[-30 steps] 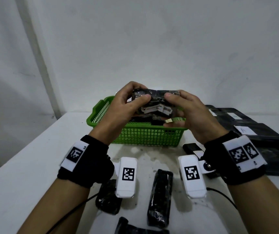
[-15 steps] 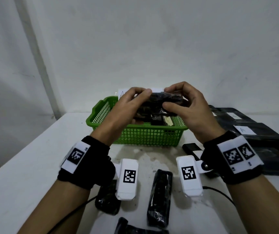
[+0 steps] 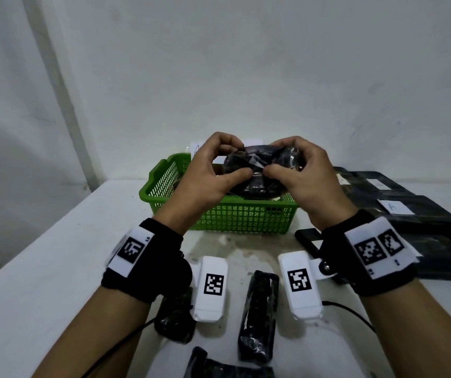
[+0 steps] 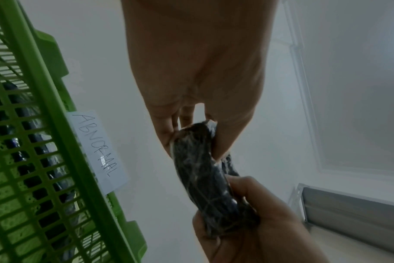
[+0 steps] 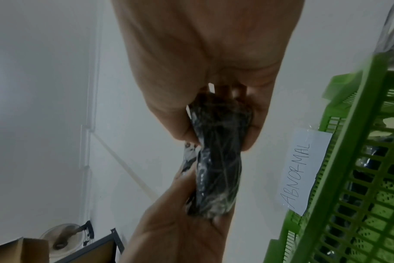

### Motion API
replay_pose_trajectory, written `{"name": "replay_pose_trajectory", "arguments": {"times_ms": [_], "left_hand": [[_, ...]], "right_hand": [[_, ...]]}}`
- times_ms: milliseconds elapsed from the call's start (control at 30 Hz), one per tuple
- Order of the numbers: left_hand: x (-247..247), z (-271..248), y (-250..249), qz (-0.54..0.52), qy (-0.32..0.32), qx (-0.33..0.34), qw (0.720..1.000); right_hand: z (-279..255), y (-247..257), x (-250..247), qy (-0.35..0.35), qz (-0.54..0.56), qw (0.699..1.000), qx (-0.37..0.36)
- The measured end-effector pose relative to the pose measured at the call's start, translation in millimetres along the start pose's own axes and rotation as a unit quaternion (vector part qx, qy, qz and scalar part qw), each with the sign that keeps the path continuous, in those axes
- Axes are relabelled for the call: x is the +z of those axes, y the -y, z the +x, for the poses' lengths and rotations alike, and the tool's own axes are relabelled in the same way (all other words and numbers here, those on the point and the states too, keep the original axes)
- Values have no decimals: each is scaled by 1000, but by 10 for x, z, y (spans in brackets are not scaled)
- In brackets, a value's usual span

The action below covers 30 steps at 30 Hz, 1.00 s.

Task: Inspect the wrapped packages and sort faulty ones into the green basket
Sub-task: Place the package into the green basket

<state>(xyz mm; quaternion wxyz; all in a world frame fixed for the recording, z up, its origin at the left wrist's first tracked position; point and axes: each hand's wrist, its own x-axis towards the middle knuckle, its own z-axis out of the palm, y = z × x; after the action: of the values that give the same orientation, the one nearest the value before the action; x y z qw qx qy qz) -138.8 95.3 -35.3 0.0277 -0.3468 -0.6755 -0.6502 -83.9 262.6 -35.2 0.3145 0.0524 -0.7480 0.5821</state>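
A black package wrapped in clear film [image 3: 257, 170] [image 4: 205, 179] [image 5: 216, 160] is held up in the air above the green basket [image 3: 240, 216]. My left hand [image 3: 213, 170] grips its left end, thumb in front and fingers curled over the top. My right hand [image 3: 298, 170] grips the right end the same way. Both thumbs meet at a loose flap of film on the front. The basket carries a white label reading ABNORMAL [image 4: 97, 151] [image 5: 301, 169] and holds dark wrapped items.
Three wrapped black packages [image 3: 258, 315] [image 3: 175, 317] [image 3: 227, 366] lie on the white table [image 3: 55, 268] near me. Flat black packs with white labels [image 3: 399, 208] are stacked at the right. A black cable [image 3: 355, 312] trails across the table. A white wall stands behind.
Both hands have turned the package over in place above the basket; the face with the white printed part no longer shows and a loose film flap faces me.
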Motion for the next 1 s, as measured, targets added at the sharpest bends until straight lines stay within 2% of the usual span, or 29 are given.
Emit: {"name": "replay_pose_trajectory", "arguments": {"times_ms": [67,167,333,400,500,600,733,867,1000], "left_hand": [[32,-1,10,11,-1,-1,1000],[19,3,10,15,-11,-7,1000],[-45,10,-59,-24,-20,-77,997],[-60,16,-54,-34,-29,-63,997],[-54,13,-41,-52,-28,-32,998],[-50,8,-23,-40,-36,-9,999],[-59,-3,-16,-19,-14,16,1000],[-18,-2,2,31,-27,53,998],[-27,-5,-2,29,-11,29,999]], "right_hand": [[1,-15,14,-11,-26,999,-29],[-5,-32,-7,15,2,999,-38],[-37,28,-22,66,17,995,-75],[-39,28,-31,74,25,996,-33],[-13,22,-49,59,57,994,78],[6,28,-63,70,68,989,112],[2,4,-18,47,59,993,90],[-4,-47,20,-3,9,1000,28],[-18,-19,0,5,8,999,-38]]}}
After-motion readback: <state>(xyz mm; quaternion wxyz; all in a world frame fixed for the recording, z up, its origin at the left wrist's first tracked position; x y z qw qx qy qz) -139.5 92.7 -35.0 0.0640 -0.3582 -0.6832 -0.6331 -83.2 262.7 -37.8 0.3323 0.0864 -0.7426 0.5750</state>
